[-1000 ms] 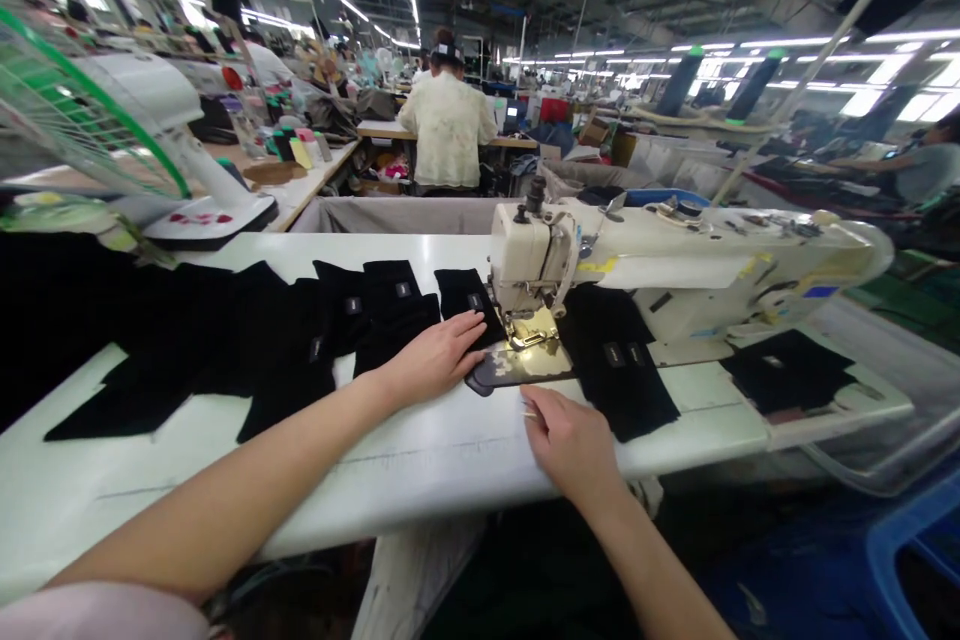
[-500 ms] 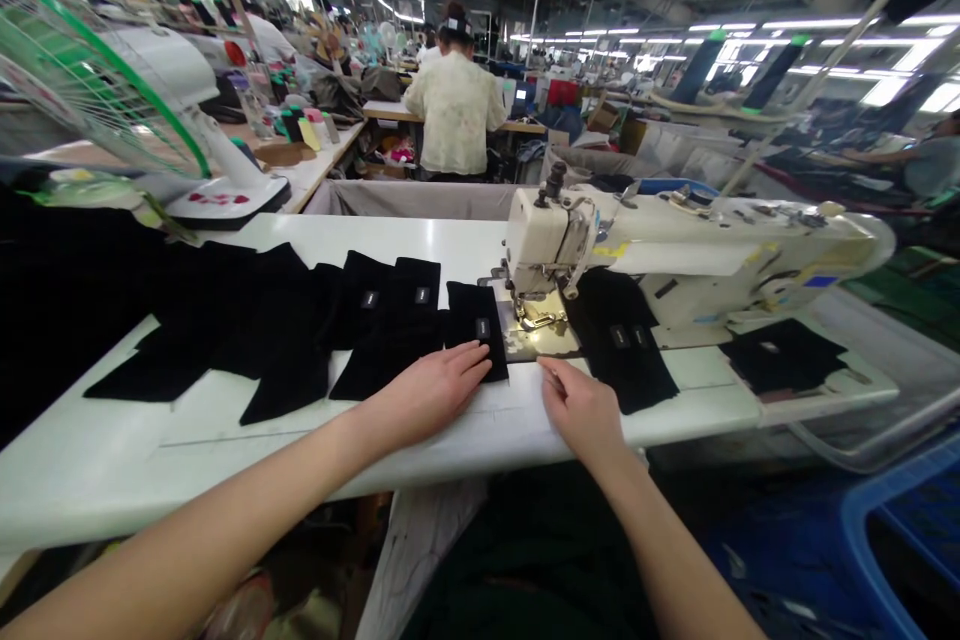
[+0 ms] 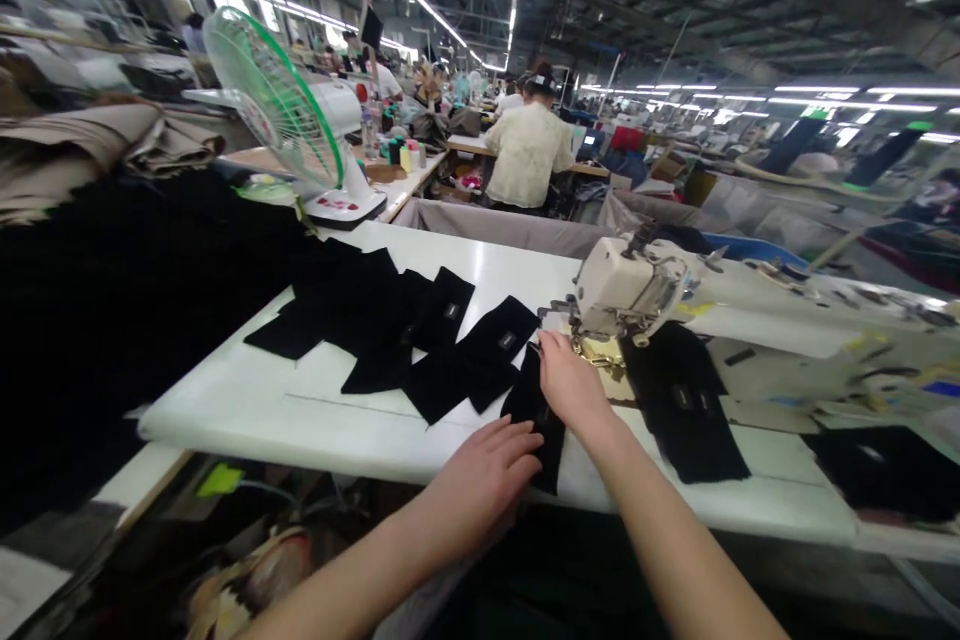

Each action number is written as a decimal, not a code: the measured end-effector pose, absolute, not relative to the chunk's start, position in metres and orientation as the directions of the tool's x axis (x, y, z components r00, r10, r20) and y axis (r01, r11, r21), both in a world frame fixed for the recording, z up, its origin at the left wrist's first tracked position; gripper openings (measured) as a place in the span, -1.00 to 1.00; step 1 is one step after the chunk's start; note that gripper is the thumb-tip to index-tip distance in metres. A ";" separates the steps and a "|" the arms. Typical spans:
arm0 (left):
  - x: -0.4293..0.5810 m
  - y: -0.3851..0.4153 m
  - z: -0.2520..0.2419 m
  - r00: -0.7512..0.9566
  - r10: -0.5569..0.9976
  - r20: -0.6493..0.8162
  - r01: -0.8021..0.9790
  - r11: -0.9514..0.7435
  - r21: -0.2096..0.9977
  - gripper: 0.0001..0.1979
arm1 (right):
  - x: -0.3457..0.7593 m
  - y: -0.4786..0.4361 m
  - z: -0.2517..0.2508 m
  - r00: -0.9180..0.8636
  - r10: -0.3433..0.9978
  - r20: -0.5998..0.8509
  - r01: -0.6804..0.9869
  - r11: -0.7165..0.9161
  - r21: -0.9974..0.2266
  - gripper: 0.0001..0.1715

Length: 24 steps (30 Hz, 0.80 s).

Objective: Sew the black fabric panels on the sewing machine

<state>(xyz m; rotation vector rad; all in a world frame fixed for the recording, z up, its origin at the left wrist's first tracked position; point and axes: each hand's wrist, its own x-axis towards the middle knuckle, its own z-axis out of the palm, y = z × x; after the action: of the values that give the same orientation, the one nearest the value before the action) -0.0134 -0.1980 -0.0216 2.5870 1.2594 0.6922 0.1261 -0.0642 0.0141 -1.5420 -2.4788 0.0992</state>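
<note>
White sewing surface in a long factory hall, a sewing machine just ahead of the right grip. Black fabric strip directly under that grip, clamped or merely pressed: impossible to tell. Left grip open just beside the strip, fingertips touching its edge; labelled black pieces farther left.

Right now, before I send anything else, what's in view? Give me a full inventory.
white work table: one, white, across the foreground
sewing machine: one, cream, on the table's right
black fabric pieces: several, black with small labels, on the table
black cloth heap: one, black, left of the table
electric fan: one, white with green rim, beyond the table
co-worker: one, cream shirt, further back
right hand: one, on a black piece by the machine
left hand: one, at the table's front edge
</note>
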 end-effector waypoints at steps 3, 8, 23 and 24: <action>-0.019 -0.210 -0.027 0.460 0.824 0.330 0.719 -0.564 0.406 -0.64 | 0.122 -0.061 0.009 -0.363 0.927 0.096 0.915 0.374 -0.152 -0.65; -0.029 -0.220 -0.036 0.392 0.838 0.380 0.729 -0.535 0.428 -0.62 | 0.127 -0.064 0.006 -0.326 0.945 0.035 0.933 0.327 -0.147 -0.81; -0.071 -0.216 0.010 0.391 0.711 0.585 0.723 -0.630 0.283 -0.63 | 0.116 -0.089 0.073 -0.299 0.943 0.146 0.947 0.312 -0.073 -0.79; -0.077 -0.205 0.015 0.367 0.711 0.600 0.743 -0.612 0.271 -0.65 | 0.108 -0.082 0.079 -0.305 0.937 0.171 0.944 0.321 -0.077 -0.77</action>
<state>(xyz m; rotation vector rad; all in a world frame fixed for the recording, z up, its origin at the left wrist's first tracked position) -0.0770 -0.2054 0.0146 2.6346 1.4024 1.1181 0.1085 -0.0816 0.0789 -1.7295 -2.3981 -0.0564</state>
